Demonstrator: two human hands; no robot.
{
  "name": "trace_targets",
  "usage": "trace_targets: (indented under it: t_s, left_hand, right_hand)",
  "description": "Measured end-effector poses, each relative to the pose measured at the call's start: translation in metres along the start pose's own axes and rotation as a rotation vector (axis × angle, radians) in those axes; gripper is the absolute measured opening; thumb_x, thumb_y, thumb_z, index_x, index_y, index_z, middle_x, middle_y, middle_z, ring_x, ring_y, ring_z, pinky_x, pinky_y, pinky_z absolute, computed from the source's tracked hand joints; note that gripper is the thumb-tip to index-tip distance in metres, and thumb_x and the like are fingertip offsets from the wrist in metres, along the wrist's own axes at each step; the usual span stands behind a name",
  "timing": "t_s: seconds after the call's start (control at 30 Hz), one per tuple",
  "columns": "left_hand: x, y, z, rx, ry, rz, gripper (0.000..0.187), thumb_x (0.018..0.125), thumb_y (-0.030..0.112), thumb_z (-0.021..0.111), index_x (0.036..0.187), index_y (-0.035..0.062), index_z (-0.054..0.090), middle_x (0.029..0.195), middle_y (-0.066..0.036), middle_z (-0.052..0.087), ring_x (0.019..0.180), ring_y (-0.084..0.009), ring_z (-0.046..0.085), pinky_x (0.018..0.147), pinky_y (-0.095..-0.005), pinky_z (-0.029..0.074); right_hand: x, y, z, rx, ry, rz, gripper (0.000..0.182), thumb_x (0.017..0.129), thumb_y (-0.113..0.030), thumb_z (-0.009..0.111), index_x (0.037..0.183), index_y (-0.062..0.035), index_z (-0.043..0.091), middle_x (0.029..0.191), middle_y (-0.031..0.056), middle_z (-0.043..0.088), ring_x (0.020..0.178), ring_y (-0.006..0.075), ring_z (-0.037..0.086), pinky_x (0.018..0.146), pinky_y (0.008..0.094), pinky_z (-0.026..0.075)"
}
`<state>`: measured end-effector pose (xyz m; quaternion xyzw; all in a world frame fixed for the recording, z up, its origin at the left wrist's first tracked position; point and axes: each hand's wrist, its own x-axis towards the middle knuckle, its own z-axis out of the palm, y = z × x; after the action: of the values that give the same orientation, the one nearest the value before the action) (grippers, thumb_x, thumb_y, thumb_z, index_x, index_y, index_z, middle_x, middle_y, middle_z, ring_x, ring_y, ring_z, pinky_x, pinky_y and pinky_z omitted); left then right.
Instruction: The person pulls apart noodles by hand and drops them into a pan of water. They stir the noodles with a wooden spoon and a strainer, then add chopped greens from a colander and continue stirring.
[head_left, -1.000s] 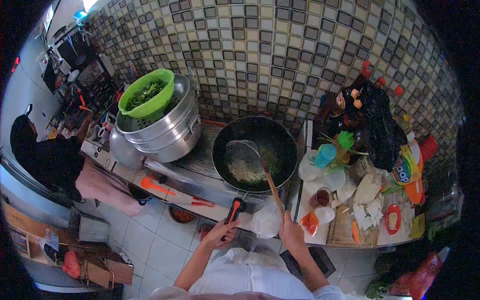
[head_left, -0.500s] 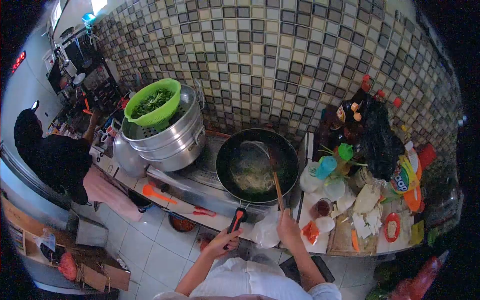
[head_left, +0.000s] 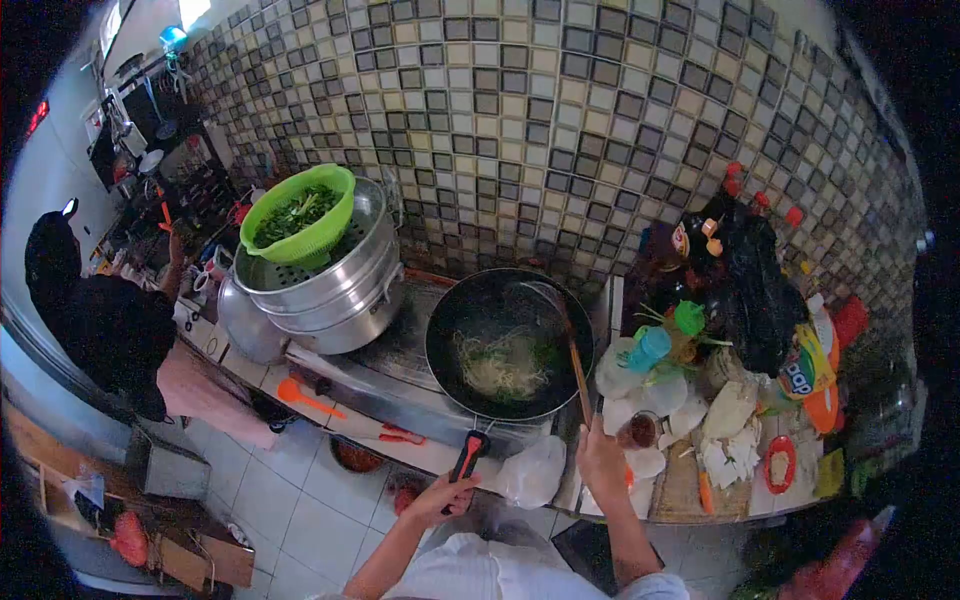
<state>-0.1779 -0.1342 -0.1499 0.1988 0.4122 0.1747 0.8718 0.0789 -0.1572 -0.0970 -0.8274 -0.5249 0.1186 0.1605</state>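
A dark wok (head_left: pixel 470 300) sits on the stove, with pale noodle-like strands (head_left: pixel 500 372) and some green bits inside. My left hand (head_left: pixel 441 499) is closed round the wok's black and red handle (head_left: pixel 468 458). A wooden-handled spatula (head_left: pixel 580 380) leans into the wok, its head by the far right wall. Its handle end is in my right hand (head_left: pixel 601 462), whose fingers are wrapped round it. Between my hands, a white plastic bag (head_left: pixel 532 471) lies at the counter's edge.
A steamer pot (head_left: pixel 345 300) carries a green basket of leaves (head_left: pixel 340 220). Along the front edge lie an orange ladle (head_left: pixel 300 392) and a red tool (head_left: pixel 402 434). Bottles, a cutting board (head_left: pixel 680 485) and a red dish (head_left: pixel 780 464) crowd the right. Another person (head_left: pixel 100 310) stands far left.
The spatula and my right hand have shifted slightly right, and its head has lifted away from the strands. The strands look more spread. The whole view has shifted a little.
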Motion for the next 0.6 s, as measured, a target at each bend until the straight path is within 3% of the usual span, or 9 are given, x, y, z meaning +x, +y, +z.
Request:
trace_targets:
  t_s: [0.17,0.27,0.37,0.43,0.47,0.6]
  left_hand:
    - [-0.001,0.001,0.001,0.015,0.032,-0.028,0.019,0.082,0.022,0.06,0.081,0.0162,0.042,0.056,0.009,0.032,0.043,0.0004,0.029,0.036,-0.0163,0.021]
    - [0.011,0.002,-0.003,-0.013,-0.011,-0.002,0.019,0.082,0.021,0.06,0.08,0.0163,0.042,0.055,0.009,0.032,0.042,0.0002,0.029,0.036,-0.0167,0.021]
    - [0.01,-0.009,-0.013,-0.058,-0.026,-0.12,0.019,0.082,0.021,0.06,0.079,0.0159,0.043,0.055,0.009,0.033,0.042,-0.0001,0.029,0.036,-0.017,0.021]
    - [0.005,-0.003,-0.006,-0.012,0.02,-0.077,0.018,0.082,0.022,0.06,0.079,0.0153,0.044,0.056,0.009,0.033,0.042,-0.0002,0.029,0.036,-0.017,0.021]
    - [0.0,0.001,0.001,0.022,0.031,-0.055,0.019,0.082,0.024,0.06,0.078,0.015,0.043,0.056,0.009,0.033,0.043,-0.0002,0.029,0.036,-0.017,0.021]
    - [-0.001,0.002,0.003,0.049,0.03,-0.05,0.022,0.082,0.025,0.06,0.075,0.0155,0.042,0.056,0.009,0.033,0.043,-0.0005,0.03,0.037,-0.0176,0.022]
  right_hand:
    - [-0.009,0.012,0.008,0.066,-0.124,0.073,0.03,0.088,-0.024,0.04,0.105,0.0002,0.036,0.069,0.0289,0.056,0.067,0.0457,0.055,0.058,0.0531,0.043]
    - [-0.009,0.012,0.007,0.081,-0.052,-0.09,0.033,0.086,-0.025,0.043,0.104,0.0013,0.035,0.071,0.0306,0.055,0.069,0.0471,0.054,0.06,0.0535,0.043]
    - [-0.024,0.003,0.01,0.183,-0.232,0.004,0.034,0.085,-0.025,0.045,0.104,0.0024,0.035,0.072,0.0291,0.056,0.069,0.0457,0.055,0.059,0.0519,0.044]
    - [-0.026,0.005,0.023,0.243,-0.116,-0.138,0.035,0.085,-0.025,0.046,0.105,0.0019,0.035,0.071,0.0275,0.056,0.064,0.0416,0.058,0.057,0.0504,0.045]
    - [-0.028,0.002,0.024,0.348,-0.204,-0.035,0.032,0.086,-0.023,0.045,0.105,0.0011,0.038,0.068,0.0268,0.056,0.056,0.0378,0.058,0.054,0.0486,0.045]
    - [-0.036,0.014,0.041,0.473,-0.211,-0.09,0.027,0.087,-0.022,0.044,0.101,0.0006,0.041,0.067,0.0251,0.056,0.05,0.0366,0.056,0.051,0.0474,0.045]
